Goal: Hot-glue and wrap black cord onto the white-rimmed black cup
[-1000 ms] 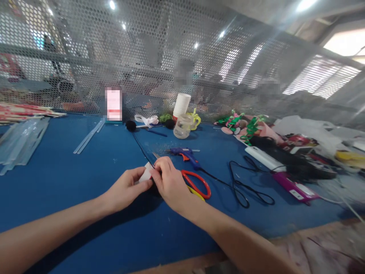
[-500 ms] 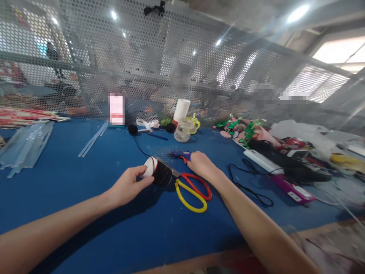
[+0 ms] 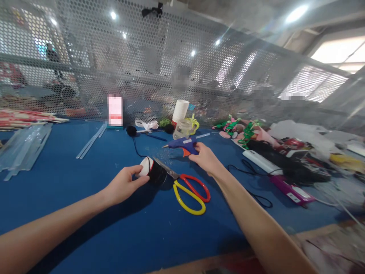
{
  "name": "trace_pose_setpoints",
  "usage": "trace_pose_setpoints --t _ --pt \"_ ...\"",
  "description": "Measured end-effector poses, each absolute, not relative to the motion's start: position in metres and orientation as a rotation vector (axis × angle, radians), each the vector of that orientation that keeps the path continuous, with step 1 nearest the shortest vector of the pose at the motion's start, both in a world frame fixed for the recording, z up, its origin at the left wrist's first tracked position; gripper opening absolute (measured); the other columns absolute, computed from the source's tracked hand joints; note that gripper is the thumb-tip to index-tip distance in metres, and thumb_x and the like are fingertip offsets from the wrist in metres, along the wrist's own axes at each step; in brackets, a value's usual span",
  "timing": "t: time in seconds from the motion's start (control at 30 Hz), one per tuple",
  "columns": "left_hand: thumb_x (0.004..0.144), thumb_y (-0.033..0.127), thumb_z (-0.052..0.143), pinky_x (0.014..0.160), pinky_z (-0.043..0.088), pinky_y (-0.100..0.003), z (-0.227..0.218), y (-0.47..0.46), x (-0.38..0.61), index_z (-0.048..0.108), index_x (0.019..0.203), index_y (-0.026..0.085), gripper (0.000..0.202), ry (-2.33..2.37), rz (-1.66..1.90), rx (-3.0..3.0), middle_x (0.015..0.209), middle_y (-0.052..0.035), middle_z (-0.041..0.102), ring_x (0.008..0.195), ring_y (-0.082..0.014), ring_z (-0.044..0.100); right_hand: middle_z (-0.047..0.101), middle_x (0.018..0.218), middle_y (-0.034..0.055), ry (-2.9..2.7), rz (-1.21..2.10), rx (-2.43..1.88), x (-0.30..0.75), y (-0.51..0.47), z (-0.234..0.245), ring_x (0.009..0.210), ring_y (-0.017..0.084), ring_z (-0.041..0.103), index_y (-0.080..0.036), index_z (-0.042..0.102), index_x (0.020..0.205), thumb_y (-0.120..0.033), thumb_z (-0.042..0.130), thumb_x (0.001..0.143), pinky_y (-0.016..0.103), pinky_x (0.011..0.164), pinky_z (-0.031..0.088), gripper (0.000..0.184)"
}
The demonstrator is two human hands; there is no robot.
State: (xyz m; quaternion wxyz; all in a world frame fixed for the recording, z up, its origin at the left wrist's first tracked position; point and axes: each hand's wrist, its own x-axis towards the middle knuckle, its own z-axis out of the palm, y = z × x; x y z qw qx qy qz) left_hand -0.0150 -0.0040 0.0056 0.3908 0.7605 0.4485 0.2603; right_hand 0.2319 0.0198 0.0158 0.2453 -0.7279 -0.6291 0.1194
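Note:
My left hand (image 3: 127, 182) is closed on a paper cup (image 3: 156, 173) lying tilted on its side, its outside wound with black yarn. A strand of that yarn runs back to a black ball (image 3: 131, 131). In my right hand (image 3: 207, 158) is a blue glue gun (image 3: 179, 143) with an orange trigger, raised above the table, its nozzle pointing left. A clear glue stick (image 3: 203, 135) sticks out of its rear end. Between my hands lie scissors (image 3: 191, 192) with one red and one yellow handle, their blades beside the cup.
Behind stand a stack of white cups (image 3: 180, 110), a clear jar (image 3: 182, 128) and a lit phone (image 3: 115, 110). Many glue sticks (image 3: 27, 146) lie at the left. To the right are a purple power strip (image 3: 292, 190), black cable (image 3: 261, 199) and craft flowers (image 3: 248, 133).
My right hand has lifted the glue gun off the table, bringing its glue stick into view. The cup in my left hand has shifted slightly left.

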Motion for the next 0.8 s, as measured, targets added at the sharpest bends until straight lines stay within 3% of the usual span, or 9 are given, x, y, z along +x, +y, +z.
trace_pose_setpoints --t 0.13,0.2,0.5,0.67,0.8 --pt "0.074 0.031 0.042 0.062 0.037 -0.025 0.006 -0.002 -0.016 0.057 0.079 0.010 0.026 1.103 0.601 2.003 0.070 -0.0012 0.054 0.065 -0.0150 0.047 0.056 0.060 0.0009 -1.698 0.695 -1.649 0.216 -0.004 0.027 0.051 0.011 0.051 -0.012 0.054 0.078 -0.033 0.049 0.070 0.021 0.047 0.040 0.022" --pt "0.074 0.031 0.042 0.064 0.037 -0.026 0.007 0.000 -0.017 0.056 0.078 0.010 0.025 1.113 0.593 2.042 0.071 -0.0017 0.054 0.067 -0.0155 0.047 0.051 0.052 -0.0017 -1.698 0.774 -1.516 0.207 -0.015 0.027 0.047 0.010 0.048 -0.013 0.054 0.070 -0.034 0.051 0.069 0.022 0.047 0.040 0.021" --pt "0.075 0.033 0.042 0.062 0.038 -0.025 0.006 0.002 -0.019 0.056 0.077 0.012 0.025 1.132 0.544 2.081 0.070 -0.0005 0.054 0.065 -0.0147 0.046 0.050 0.047 -0.0028 -1.729 0.820 -1.458 0.192 -0.042 0.015 0.039 0.009 0.045 -0.015 0.060 0.077 -0.026 0.047 0.073 0.020 0.038 0.037 0.018" --pt "0.074 0.033 0.043 0.060 0.038 -0.024 0.006 0.002 -0.020 0.056 0.073 0.013 0.023 1.134 0.565 2.073 0.067 -0.0003 0.054 0.065 -0.0151 0.048 0.048 0.042 -0.0033 -1.779 0.581 -1.529 0.188 -0.047 0.018 0.038 0.010 0.045 -0.016 0.054 0.061 -0.028 0.049 0.071 0.022 0.039 0.039 0.016" --pt "0.073 0.032 0.045 0.059 0.038 -0.023 0.005 0.003 -0.019 0.055 0.071 0.013 0.022 1.145 0.594 2.045 0.066 -0.0003 0.054 0.066 -0.0155 0.048 0.054 0.047 -0.0001 -1.841 0.425 -1.541 0.185 -0.050 0.022 0.046 0.014 0.052 -0.017 0.055 0.061 -0.027 0.049 0.070 0.024 0.044 0.042 0.015"
